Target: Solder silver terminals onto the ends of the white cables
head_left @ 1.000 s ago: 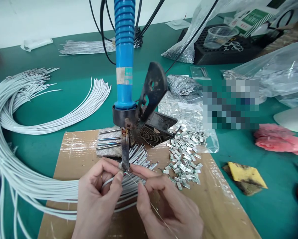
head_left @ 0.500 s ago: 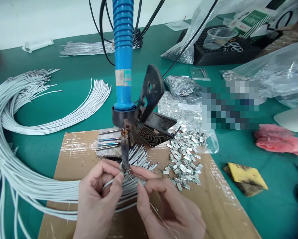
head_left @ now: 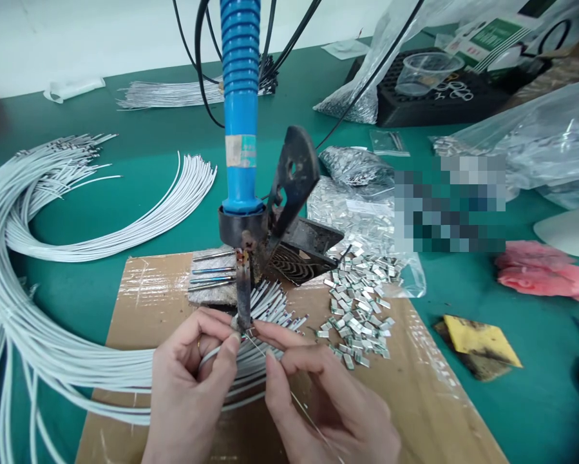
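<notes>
My left hand [head_left: 195,380] is closed, pinching the end of a white cable [head_left: 210,356] just under the dark tip of a blue-handled soldering iron [head_left: 242,174]. The iron points straight down in a black metal stand [head_left: 296,174]. My right hand [head_left: 332,406] pinches a thin solder wire [head_left: 304,410] between thumb and fingers, and its far end reaches the iron's tip. A small metal piece [head_left: 249,333] shows at the tip between both hands, partly hidden by fingers. Behind them lies a bundle of white cable ends [head_left: 272,303].
Small metal connectors [head_left: 357,316] lie heaped on the cardboard sheet [head_left: 415,399], right of the stand. Coiled white cables [head_left: 9,270] fill the left. A yellow sponge [head_left: 482,341], a pink cloth [head_left: 545,270] and plastic bags [head_left: 535,142] are on the right of the green table.
</notes>
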